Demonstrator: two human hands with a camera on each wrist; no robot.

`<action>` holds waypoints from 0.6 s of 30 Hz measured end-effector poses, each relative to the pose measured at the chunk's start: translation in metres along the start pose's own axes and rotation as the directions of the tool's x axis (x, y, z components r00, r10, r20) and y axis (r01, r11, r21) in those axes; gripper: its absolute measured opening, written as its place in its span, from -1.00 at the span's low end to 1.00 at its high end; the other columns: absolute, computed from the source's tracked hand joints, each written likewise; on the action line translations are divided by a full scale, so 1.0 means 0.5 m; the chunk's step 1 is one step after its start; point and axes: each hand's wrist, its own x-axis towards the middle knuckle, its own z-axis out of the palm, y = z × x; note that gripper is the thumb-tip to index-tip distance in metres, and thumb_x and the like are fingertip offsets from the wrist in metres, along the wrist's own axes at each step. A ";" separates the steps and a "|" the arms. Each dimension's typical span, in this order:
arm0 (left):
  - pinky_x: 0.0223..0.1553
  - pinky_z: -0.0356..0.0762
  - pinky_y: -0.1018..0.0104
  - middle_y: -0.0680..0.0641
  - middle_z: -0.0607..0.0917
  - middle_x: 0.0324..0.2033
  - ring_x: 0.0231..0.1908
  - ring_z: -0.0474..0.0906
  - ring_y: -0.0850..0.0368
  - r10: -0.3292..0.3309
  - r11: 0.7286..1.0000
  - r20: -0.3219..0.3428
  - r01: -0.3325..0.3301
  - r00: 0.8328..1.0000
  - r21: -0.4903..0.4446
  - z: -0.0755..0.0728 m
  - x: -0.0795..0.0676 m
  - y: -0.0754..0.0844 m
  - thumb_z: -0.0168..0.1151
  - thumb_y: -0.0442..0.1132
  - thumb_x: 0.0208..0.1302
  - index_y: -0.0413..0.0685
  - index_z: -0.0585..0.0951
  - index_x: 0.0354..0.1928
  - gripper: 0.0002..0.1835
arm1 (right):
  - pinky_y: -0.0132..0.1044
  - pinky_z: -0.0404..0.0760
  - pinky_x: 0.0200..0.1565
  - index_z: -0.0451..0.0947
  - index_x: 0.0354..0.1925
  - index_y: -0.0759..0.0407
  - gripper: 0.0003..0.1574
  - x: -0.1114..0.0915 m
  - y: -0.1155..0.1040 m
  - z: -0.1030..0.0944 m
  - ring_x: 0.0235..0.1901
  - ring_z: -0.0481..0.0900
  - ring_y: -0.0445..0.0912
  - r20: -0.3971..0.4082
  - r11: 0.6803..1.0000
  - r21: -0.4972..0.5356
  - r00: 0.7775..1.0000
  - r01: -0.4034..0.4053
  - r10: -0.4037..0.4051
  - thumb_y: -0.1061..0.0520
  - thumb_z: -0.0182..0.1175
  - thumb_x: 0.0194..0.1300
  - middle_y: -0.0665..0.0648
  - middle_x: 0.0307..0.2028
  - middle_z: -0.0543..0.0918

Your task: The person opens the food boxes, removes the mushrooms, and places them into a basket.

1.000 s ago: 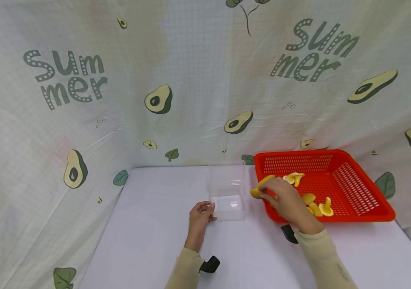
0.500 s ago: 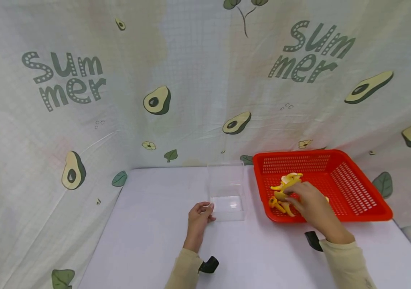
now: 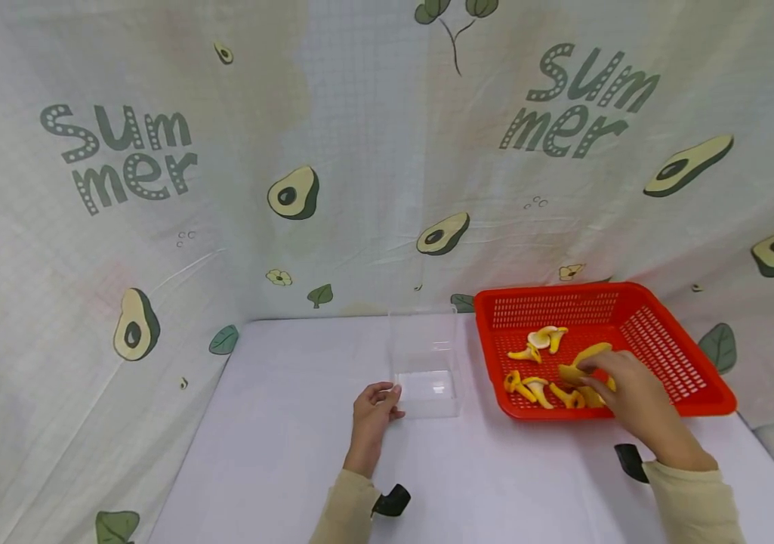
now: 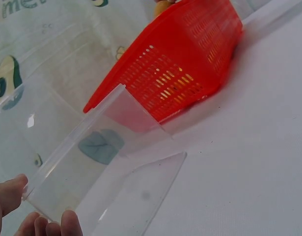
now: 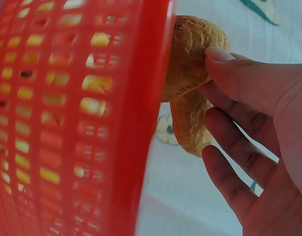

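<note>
My left hand [image 3: 371, 419] pinches the near left edge of a clear plastic box [image 3: 427, 344] with an upright lid at its back. In the left wrist view, thumb and fingertips sit at a corner of the box [image 4: 104, 147]. My right hand [image 3: 641, 400] holds a yellow-brown mushroom [image 3: 593, 350] over the red basket [image 3: 689, 355]. The right wrist view has thumb and index finger on the cap of the mushroom [image 5: 197, 56], its stem pointing down beside the other fingers. Several yellow mushrooms [image 3: 536, 390] lie in the basket, some partly hidden by the hand.
Box and basket stand side by side on a white-covered table [image 3: 278, 423]. Behind them hangs a printed curtain [image 3: 359, 151]. A dark wrist mount [image 3: 393, 500] shows at the left sleeve, another dark mount [image 3: 631, 461] at the right.
The right hand has carried the mushroom rightward from the basket's left rim to above its middle, uncovering mushrooms on the left. The left hand has stayed on the box.
</note>
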 end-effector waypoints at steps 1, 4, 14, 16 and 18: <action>-0.35 0.72 0.40 -0.06 0.62 -0.28 -0.47 0.54 0.20 -0.001 1.000 -0.001 0.001 1.000 0.000 0.000 0.001 -0.001 0.42 -0.31 0.41 -0.37 0.60 0.08 -0.67 | 0.31 0.70 -0.10 0.72 -0.15 0.23 -0.58 -0.002 0.004 -0.001 -0.15 0.60 0.20 -0.003 1.000 -0.003 1.000 -0.004 0.004 0.40 0.61 -0.01 0.22 -0.22 0.74; -0.35 0.72 0.40 -0.05 0.62 -0.28 -0.47 0.54 0.20 -0.003 1.000 0.002 0.003 1.000 -0.003 0.000 0.003 -0.002 0.41 -0.30 0.42 -0.37 0.59 0.08 -0.67 | 0.32 0.70 -0.10 0.73 -0.16 0.26 -0.59 -0.005 0.015 -0.003 -0.16 0.60 0.21 -0.005 1.000 -0.010 1.000 -0.017 0.017 0.40 0.61 -0.01 0.24 -0.24 0.74; -0.36 0.71 0.40 -0.04 0.61 -0.28 -0.48 0.55 0.20 -0.004 1.000 0.003 0.004 1.000 -0.002 0.000 0.000 0.000 0.40 -0.31 0.43 -0.39 0.58 0.10 -0.65 | 0.36 0.67 -0.09 0.73 -0.13 0.27 -0.57 -0.012 0.037 -0.009 -0.15 0.58 0.24 0.016 0.999 0.005 0.999 -0.046 0.046 0.43 0.59 -0.01 0.25 -0.23 0.73; -0.36 0.71 0.40 -0.04 0.60 -0.28 -0.48 0.54 0.20 -0.005 1.000 0.002 0.005 1.000 -0.003 0.000 -0.001 0.000 0.40 -0.31 0.43 -0.38 0.58 0.10 -0.66 | 0.36 0.67 -0.08 0.73 -0.13 0.28 -0.57 -0.012 0.042 -0.010 -0.14 0.59 0.25 0.012 0.999 0.005 0.999 -0.038 0.038 0.44 0.59 -0.01 0.26 -0.23 0.74; -0.36 0.72 0.40 -0.04 0.60 -0.28 -0.48 0.54 0.20 -0.003 1.000 0.003 0.003 1.000 -0.002 0.000 -0.002 0.001 0.40 -0.31 0.43 -0.38 0.58 0.10 -0.66 | 0.37 0.66 -0.08 0.72 -0.14 0.29 -0.58 -0.011 0.047 -0.011 -0.14 0.59 0.26 0.011 0.999 0.001 0.999 -0.034 0.034 0.44 0.59 -0.01 0.27 -0.23 0.73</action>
